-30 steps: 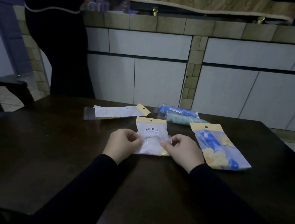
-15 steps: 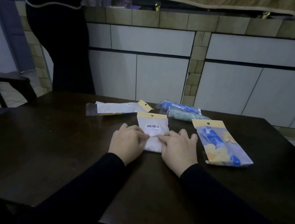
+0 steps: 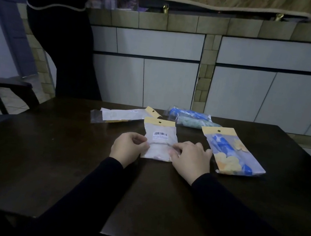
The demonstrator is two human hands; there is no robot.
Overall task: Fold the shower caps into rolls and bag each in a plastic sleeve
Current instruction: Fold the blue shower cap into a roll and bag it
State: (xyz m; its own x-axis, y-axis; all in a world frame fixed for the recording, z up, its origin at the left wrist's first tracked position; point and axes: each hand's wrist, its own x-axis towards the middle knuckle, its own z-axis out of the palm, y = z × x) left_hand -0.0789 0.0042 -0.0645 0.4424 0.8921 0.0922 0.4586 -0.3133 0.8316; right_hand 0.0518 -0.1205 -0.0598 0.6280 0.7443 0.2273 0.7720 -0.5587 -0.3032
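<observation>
Two hands, the left hand (image 3: 128, 147) and the right hand (image 3: 190, 159), are resting on one tabletop (image 3: 47, 163). Four plastic sleeves are lying there: one white sleeve (image 3: 159, 138) between the fingers (image 3: 142, 141), one flowered sleeve (image 3: 232, 152) just right of them, one flat sleeve (image 3: 123, 115) and one blue-green sleeve (image 3: 190, 117) beyond them.

The hands cover the white sleeve's (image 3: 158, 143) lower corners; its barcode label (image 3: 160, 134) is unreadable.
</observation>
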